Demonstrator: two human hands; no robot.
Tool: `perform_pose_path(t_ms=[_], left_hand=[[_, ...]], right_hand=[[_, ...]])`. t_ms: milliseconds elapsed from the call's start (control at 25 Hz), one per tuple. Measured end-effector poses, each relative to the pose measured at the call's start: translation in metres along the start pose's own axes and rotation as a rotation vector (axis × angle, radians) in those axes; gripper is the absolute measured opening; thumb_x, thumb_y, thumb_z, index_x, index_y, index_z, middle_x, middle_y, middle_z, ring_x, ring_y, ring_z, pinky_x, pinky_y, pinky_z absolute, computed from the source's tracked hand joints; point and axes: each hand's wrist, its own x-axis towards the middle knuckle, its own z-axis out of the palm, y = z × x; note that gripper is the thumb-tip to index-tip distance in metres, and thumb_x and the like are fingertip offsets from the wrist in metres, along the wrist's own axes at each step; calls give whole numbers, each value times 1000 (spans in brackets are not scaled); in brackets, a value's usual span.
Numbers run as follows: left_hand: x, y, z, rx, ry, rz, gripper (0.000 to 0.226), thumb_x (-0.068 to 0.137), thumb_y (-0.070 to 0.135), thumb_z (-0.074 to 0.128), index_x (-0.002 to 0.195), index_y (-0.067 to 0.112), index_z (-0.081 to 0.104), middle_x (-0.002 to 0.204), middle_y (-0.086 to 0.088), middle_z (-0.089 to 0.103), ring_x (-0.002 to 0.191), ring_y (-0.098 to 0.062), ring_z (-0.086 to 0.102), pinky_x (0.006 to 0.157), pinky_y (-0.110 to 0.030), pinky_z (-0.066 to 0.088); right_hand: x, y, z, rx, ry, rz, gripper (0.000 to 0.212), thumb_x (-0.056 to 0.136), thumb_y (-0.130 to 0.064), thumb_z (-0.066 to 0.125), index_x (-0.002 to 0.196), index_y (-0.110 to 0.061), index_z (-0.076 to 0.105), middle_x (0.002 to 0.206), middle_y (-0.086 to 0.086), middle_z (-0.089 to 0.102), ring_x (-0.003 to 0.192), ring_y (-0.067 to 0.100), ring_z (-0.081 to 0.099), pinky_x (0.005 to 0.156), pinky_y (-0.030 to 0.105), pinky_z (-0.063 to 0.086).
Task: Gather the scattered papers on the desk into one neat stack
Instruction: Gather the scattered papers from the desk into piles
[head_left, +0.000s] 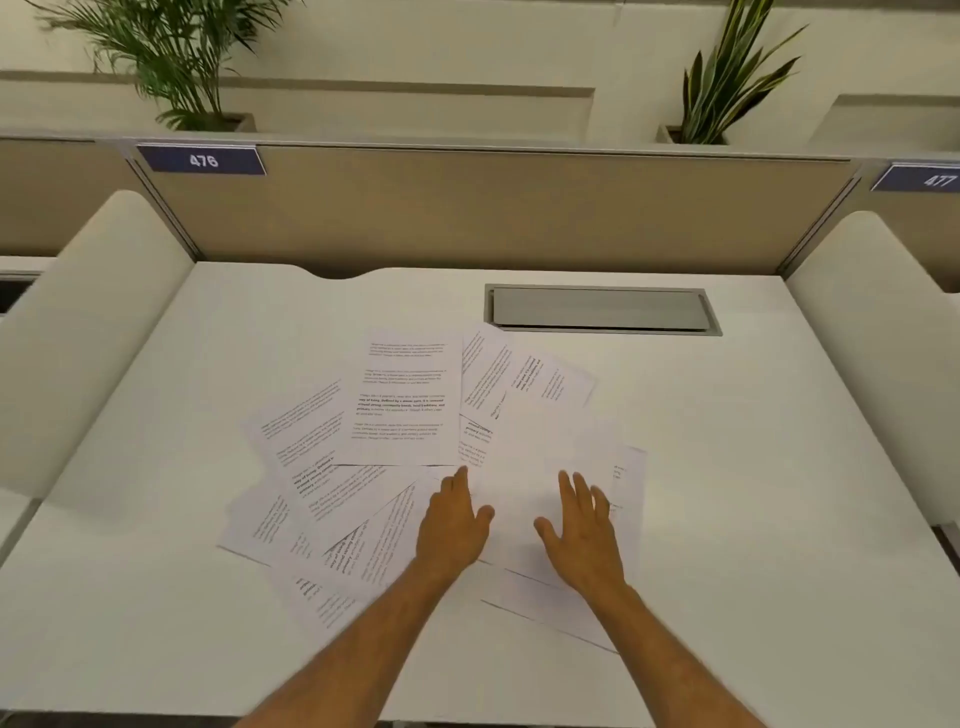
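Several white printed papers (402, 400) lie fanned and overlapping across the middle of the white desk (753, 467), turned at different angles. One blank-faced sheet (540, 452) lies on top at the right of the spread. My left hand (452, 525) rests palm down on the papers near the centre, fingers together and pointing away. My right hand (584, 530) hovers or rests flat over the blank sheet, fingers spread. Neither hand holds a sheet. Both forearms reach in from the bottom edge.
A grey cable hatch (602, 309) is set into the desk behind the papers. A beige partition (493, 208) closes the back, with padded white side dividers (104, 322) left and right. Potted plants (176, 57) stand behind it.
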Motion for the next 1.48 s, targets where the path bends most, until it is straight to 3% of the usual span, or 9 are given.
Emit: perform_pose_path(t_ms=[360, 520, 640, 760, 920, 1000, 1160, 1280, 1480], left_hand=[[10, 18, 24, -185, -19, -168, 60, 92, 21, 64, 145, 14, 38, 144, -9, 51, 126, -29, 56, 101, -38, 48], [-16, 40, 9, -254, 73, 56, 41, 97, 24, 56, 138, 25, 51, 135, 4, 60, 120, -21, 61, 99, -38, 51], [-48, 57, -13, -93, 202, 371, 33, 100, 30, 53, 132, 24, 58, 124, 5, 65, 105, -17, 67, 91, -29, 55], [-60, 61, -31, 102, 322, 620, 31, 95, 21, 63, 125, 19, 66, 106, -1, 70, 80, -17, 70, 68, -19, 54], [-58, 50, -69, 190, 303, 686, 42, 91, 51, 59, 123, 24, 66, 114, 3, 68, 93, -15, 65, 78, -27, 54], [-48, 29, -90, 45, 196, 605, 55, 88, 67, 48, 121, 28, 66, 113, 9, 67, 98, -8, 60, 85, -25, 47], [21, -35, -125, -381, 387, 119, 22, 90, 35, 65, 106, 21, 70, 102, 4, 68, 93, -12, 65, 79, -29, 52], [90, -76, -140, -384, 413, -163, 31, 89, 25, 70, 118, 17, 63, 115, -5, 63, 103, -24, 64, 81, -30, 47], [176, -99, -133, -158, 301, -301, 72, 86, 41, 71, 142, 7, 40, 143, -15, 44, 130, -34, 43, 100, -51, 46]], right_hand=[[-7, 17, 20, 87, -111, 138, 77, 97, -51, 46, 159, -23, 11, 168, 1, 11, 154, 25, 8, 124, 42, 15], [5, -15, -25, 702, -91, 334, 75, 91, -60, 54, 154, -25, 32, 156, 2, 40, 141, 25, 40, 116, 46, 34], [13, -47, -74, 1117, -102, 396, 69, 84, -61, 64, 140, -22, 50, 129, 4, 66, 111, 28, 67, 92, 49, 57], [16, -77, -102, 1187, -30, 329, 41, 90, -23, 68, 128, -12, 61, 111, 9, 75, 92, 28, 75, 67, 39, 63], [15, -107, -110, 1173, 115, 286, 29, 88, -8, 60, 116, -14, 65, 102, 7, 75, 89, 29, 73, 64, 39, 63], [18, -109, -108, 1137, 189, 319, 22, 84, -2, 57, 100, -13, 68, 90, 5, 72, 86, 28, 70, 60, 31, 57], [28, -95, -102, 1039, 203, 341, 24, 81, -1, 58, 100, -10, 70, 88, 2, 72, 89, 26, 68, 68, 28, 53], [35, -86, -91, 939, 161, 285, 30, 88, -2, 60, 114, -15, 66, 93, -5, 70, 88, 17, 66, 75, 30, 53], [45, -85, -72, 857, 142, 261, 31, 91, -2, 61, 116, -21, 61, 98, -10, 68, 89, 12, 66, 67, 27, 51]])
